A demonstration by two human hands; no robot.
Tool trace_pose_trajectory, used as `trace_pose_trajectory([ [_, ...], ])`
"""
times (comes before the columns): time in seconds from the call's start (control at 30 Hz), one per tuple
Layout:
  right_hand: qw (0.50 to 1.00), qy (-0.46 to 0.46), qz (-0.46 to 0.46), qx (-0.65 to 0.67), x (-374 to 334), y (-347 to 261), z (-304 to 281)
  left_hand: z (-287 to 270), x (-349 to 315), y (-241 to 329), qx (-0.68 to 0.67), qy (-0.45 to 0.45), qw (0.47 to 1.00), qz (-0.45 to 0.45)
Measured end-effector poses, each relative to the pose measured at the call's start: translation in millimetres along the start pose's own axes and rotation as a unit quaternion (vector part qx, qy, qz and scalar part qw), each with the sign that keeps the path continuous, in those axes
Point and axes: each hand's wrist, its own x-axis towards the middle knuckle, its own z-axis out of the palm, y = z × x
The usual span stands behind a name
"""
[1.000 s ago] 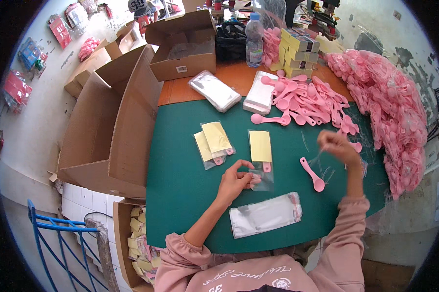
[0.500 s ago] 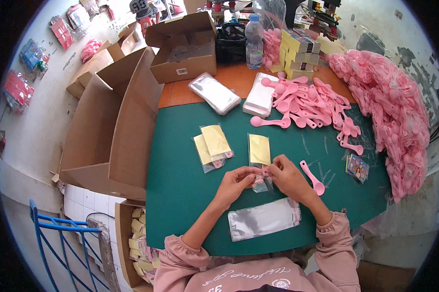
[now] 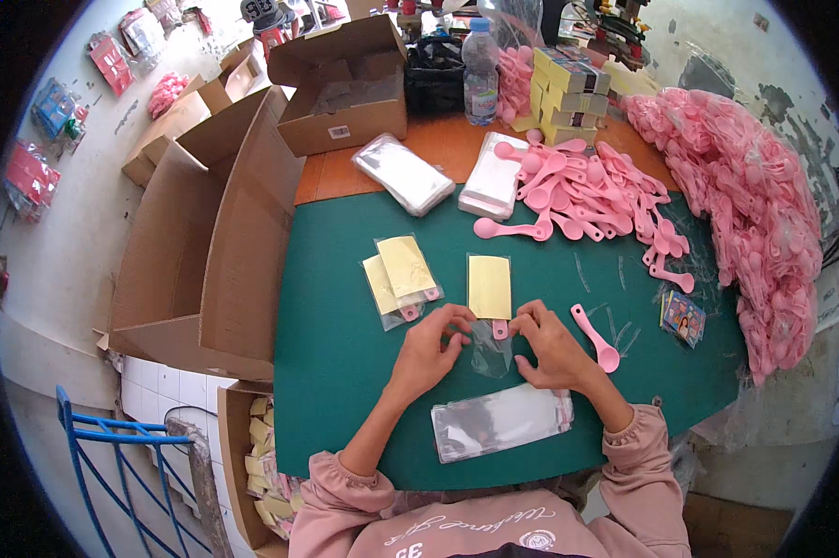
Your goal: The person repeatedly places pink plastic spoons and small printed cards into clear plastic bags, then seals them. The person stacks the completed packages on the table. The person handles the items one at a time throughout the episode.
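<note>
A clear plastic bag [image 3: 490, 358] lies flat on the green table between my hands. Inside it are a yellow card [image 3: 489, 286] and a pink scoop, whose handle end [image 3: 500, 329] peeks out below the card. My left hand [image 3: 428, 352] rests at the bag's left edge, thumb and forefinger apart. On the other side, my right hand [image 3: 552, 350] is open too, its fingertips near the scoop handle. Two filled bags with yellow cards [image 3: 406, 267] overlap to the left. Closer to me lie flat clear bags [image 3: 503, 423]. One loose pink scoop [image 3: 595, 338] sits right of my right hand.
Pink scoops [image 3: 578, 191] are heaped at the back, beside stacks of clear bags [image 3: 404, 175]. A big pile of bagged scoops [image 3: 731, 214] lines the right edge. Small printed cards [image 3: 683, 319] lie nearby. Card stacks [image 3: 568, 93], a water bottle [image 3: 481, 74] and cardboard boxes [image 3: 252, 232] stand around.
My fingers have let go of the scoop and the bag's lower end and spread apart. The bag now lies straighter and flat on the table.
</note>
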Motion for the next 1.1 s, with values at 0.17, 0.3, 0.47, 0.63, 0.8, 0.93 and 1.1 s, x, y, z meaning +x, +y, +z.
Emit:
trace_pose_trajectory([
  [0.17,0.999,-0.019,-0.015,-0.043,0,2,0,4,-1,-5,0.342,0.099,0.913,0.197],
  [0.3,1.0,0.018,-0.004,0.004,-1,4,7,5,3,-6,0.262,0.125,0.939,0.183],
  [0.47,0.996,0.085,-0.021,0.022,3,8,20,5,1,1,0.159,0.109,0.972,0.136],
  [0.63,0.994,0.087,-0.005,0.064,6,9,10,2,-1,-1,0.19,0.113,0.966,0.134],
  [0.8,0.944,0.07,0.118,0.301,1,17,25,7,-2,-6,0.092,0.088,0.99,0.057],
  [0.93,0.848,0.078,0.214,0.479,8,7,24,9,-1,-7,0.046,0.068,0.996,-0.025],
  [1.1,0.864,0.106,0.241,0.429,11,5,28,10,1,-7,0.045,0.092,0.993,-0.059],
])
